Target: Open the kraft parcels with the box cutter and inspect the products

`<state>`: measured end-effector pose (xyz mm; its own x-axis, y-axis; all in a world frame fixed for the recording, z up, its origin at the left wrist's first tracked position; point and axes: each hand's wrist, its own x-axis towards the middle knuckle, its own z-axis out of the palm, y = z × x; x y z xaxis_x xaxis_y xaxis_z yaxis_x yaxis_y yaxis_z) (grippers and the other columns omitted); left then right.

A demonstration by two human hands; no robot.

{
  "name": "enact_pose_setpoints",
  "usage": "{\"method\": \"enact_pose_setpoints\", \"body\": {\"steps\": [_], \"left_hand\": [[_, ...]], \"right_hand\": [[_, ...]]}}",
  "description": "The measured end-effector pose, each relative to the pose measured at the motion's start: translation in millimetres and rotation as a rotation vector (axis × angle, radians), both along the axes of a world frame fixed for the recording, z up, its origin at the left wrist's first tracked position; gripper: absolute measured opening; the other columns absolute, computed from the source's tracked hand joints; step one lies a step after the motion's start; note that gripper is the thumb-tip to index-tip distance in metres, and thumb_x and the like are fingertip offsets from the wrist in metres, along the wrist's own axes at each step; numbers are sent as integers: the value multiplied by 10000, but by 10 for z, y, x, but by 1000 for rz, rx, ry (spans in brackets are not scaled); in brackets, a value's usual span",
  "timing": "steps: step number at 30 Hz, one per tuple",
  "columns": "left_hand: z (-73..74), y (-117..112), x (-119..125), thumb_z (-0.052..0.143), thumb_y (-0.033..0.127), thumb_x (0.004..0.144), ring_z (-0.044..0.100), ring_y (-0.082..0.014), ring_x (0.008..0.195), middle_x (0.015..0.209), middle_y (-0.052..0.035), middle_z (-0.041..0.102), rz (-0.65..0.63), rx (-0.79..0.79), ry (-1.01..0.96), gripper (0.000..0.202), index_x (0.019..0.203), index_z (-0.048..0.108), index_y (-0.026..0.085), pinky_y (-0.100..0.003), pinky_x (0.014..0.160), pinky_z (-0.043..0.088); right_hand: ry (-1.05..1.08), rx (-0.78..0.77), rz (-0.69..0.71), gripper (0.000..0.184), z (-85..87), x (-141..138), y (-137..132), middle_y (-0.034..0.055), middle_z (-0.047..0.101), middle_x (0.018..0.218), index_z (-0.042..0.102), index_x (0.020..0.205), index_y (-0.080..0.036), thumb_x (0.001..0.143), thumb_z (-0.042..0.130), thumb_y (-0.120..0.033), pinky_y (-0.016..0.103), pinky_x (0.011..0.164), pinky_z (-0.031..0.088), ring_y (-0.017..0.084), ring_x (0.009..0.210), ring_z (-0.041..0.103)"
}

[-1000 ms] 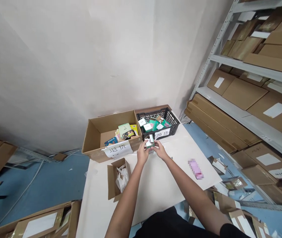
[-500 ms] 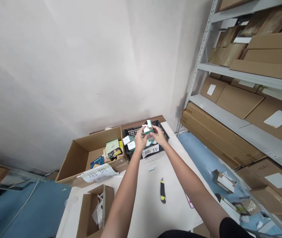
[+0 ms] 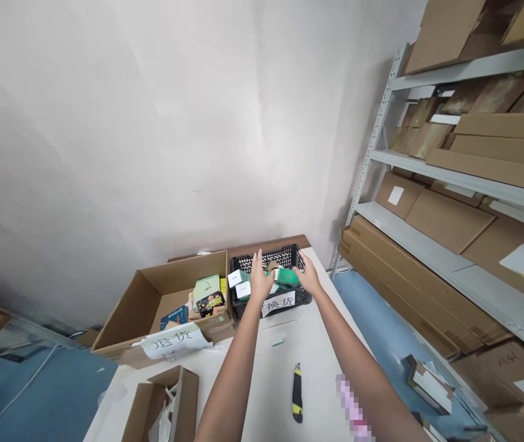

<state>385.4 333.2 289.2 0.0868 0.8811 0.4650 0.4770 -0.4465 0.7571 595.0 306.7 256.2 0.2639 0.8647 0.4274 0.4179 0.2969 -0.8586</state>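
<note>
A small green box lies among other small cartons in a black plastic crate. My left hand is over the crate, left of the green box, with its fingers stretched upward and holding nothing. On the other side, my right hand has its fingers apart. Its thumb is close to the box's right end; whether it touches is unclear. Two white-ended cartons sit at the crate's left. A paper label with handwritten characters hangs on the crate's front.
Left of the crate stands a large cardboard box with several colourful packages. In front of it is a smaller cardboard box holding white scraps. A black-and-yellow utility knife lies on the white table. Shelving with cartons rises at right.
The small box that both hands held above the crate is now down in it. My hands have opened and moved apart. The camera view has tilted upward a little.
</note>
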Motion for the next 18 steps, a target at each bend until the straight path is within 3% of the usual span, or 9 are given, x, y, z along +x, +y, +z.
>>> {"method": "enact_pose_setpoints", "body": {"steps": [4,8,12,18], "left_hand": [[120,-314,-452,661,208,865,300,-294,1590,1692,-90,379,13,84,18,834,1633,341,278,-512,1293,313],[42,-610,-1027,666,223,858,342,-303,1569,1674,-95,405,31,54,24,800,1610,396,278,-514,1286,321],[-232,-922,-1714,696,221,822,366,-309,1556,1634,-102,466,36,-33,49,801,1582,448,269,-527,1291,304],[-872,-1560,-2937,729,206,784,407,-306,1534,1626,-111,479,61,-164,78,821,1564,478,256,-491,1270,347]], "right_hand": [[-60,-4,91,676,-57,-482,-283,93,534,1546,532,1533,-282,866,643,-274,494,1248,364,298,1459,477],[-92,-13,171,670,-128,-1100,-599,97,534,1544,536,1533,-280,872,649,-283,494,1247,369,305,1465,467],[-101,-40,218,644,-213,-1776,-944,88,524,1552,541,1528,-294,893,647,-306,495,1250,366,305,1476,453],[-67,-145,325,631,-548,-2947,-1401,114,520,1544,557,1512,-288,890,655,-320,523,1192,435,313,1444,483]]}}
